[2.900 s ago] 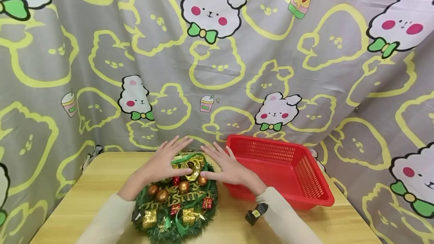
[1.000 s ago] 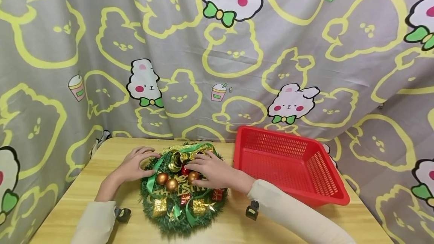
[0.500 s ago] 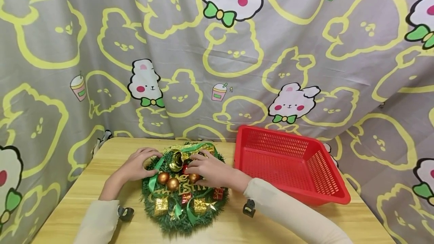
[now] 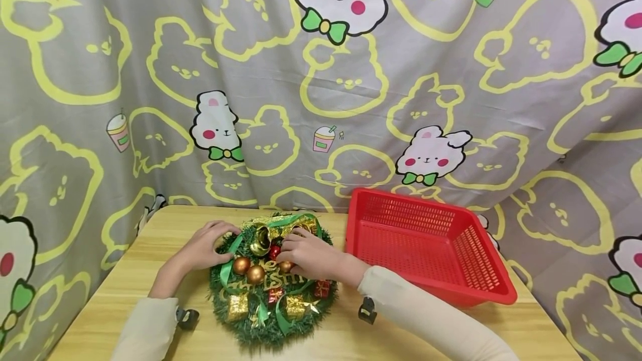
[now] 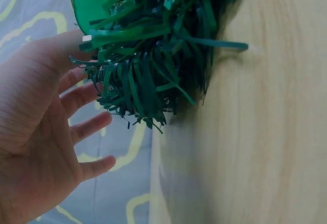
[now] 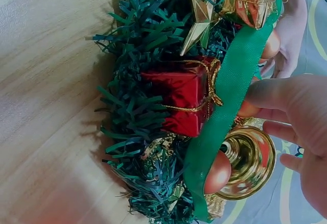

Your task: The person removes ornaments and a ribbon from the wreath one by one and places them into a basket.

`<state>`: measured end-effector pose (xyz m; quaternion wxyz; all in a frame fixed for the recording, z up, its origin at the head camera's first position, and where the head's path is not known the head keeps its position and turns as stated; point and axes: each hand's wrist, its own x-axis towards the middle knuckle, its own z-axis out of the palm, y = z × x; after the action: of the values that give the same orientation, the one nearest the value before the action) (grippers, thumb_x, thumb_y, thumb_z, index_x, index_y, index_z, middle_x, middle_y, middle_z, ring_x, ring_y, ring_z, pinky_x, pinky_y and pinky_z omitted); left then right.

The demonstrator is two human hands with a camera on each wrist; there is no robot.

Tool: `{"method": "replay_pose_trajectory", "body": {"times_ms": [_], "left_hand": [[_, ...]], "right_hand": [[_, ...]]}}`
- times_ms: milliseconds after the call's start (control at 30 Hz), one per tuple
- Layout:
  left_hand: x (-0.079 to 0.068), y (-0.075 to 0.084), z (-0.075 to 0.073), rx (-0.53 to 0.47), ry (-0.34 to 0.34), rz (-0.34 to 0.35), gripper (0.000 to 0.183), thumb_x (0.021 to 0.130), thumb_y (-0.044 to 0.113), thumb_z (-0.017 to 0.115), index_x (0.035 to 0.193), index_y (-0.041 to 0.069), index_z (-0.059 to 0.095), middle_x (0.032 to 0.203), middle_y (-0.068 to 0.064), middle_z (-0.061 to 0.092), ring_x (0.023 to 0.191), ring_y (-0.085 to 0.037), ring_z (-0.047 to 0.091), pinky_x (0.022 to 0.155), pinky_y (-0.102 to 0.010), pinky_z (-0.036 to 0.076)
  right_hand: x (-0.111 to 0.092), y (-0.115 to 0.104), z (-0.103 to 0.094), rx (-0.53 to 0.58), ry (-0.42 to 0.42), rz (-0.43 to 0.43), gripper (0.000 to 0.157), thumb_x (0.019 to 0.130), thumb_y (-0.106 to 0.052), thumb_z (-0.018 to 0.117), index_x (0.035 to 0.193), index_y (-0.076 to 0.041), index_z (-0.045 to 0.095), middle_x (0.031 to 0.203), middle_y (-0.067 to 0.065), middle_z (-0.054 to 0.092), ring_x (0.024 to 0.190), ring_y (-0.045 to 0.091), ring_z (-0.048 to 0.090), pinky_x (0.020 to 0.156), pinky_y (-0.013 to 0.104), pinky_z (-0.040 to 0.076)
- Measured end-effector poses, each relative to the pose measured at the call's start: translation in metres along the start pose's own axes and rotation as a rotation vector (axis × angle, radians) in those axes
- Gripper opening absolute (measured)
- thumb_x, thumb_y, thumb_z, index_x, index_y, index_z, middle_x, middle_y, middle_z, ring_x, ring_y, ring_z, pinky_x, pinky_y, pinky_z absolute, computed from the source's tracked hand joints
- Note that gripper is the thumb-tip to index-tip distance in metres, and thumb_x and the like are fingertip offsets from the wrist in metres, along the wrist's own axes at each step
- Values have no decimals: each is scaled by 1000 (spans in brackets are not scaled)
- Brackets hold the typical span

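A round green tinsel wreath [image 4: 271,336] lies on the table with copper baubles [image 4: 256,274], gold bells [image 4: 259,239], gift boxes and green ribbon on it. My left hand [image 4: 200,247] is at its left edge, thumb by the ribbon [image 5: 87,4]. The fingers of my left hand [image 5: 43,116] spread loosely behind the tinsel in the left wrist view. My right hand [image 4: 313,258] reaches over the wreath's right half, bent fingertips close to a red ball [image 4: 274,252]. In the right wrist view, thumb and fingers of that right hand [image 6: 306,116] stay apart beside a bell [image 6: 250,162].
A red plastic basket [image 4: 501,288] stands to the right of the wreath, close to my right forearm. Both rest on a light wooden table [image 4: 115,294]. A patterned grey curtain [image 4: 271,82] hangs behind the table's far edge.
Both hands were together over the wreath's top; the left has since moved left to its edge and the right down over the ornaments. In the last half second, the right fingers drew slightly closer together.
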<state>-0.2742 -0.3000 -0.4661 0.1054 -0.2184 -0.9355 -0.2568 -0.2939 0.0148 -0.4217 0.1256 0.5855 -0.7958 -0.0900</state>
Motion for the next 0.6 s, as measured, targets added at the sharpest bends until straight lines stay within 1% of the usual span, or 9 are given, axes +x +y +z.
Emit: {"method": "replay_pose_trajectory", "body": {"times_ms": [100,333,600], "left_hand": [[0,-1,1,8,5,3,49,79,8,84,125,10,66,129,-13,65,129,-47,50,102,-71,41],[1,-2,3,47,17,3,47,77,11,85,121,14,67,132,-14,63,131,-48,46,105,-75,32],[0,-1,3,73,20,-14,47,78,11,85,121,15,67,137,-18,59,133,-48,43,107,-75,26]], "right_hand": [[0,0,0,-4,8,-3,35,90,-32,79,124,-27,72,114,-12,71,116,10,59,110,33,42],[0,0,0,-2,13,-7,35,88,-31,80,122,-26,72,114,-12,71,116,9,60,108,33,43],[2,-2,-3,10,-15,10,36,89,-31,79,124,-26,72,116,-11,70,119,9,59,111,33,42]]}}
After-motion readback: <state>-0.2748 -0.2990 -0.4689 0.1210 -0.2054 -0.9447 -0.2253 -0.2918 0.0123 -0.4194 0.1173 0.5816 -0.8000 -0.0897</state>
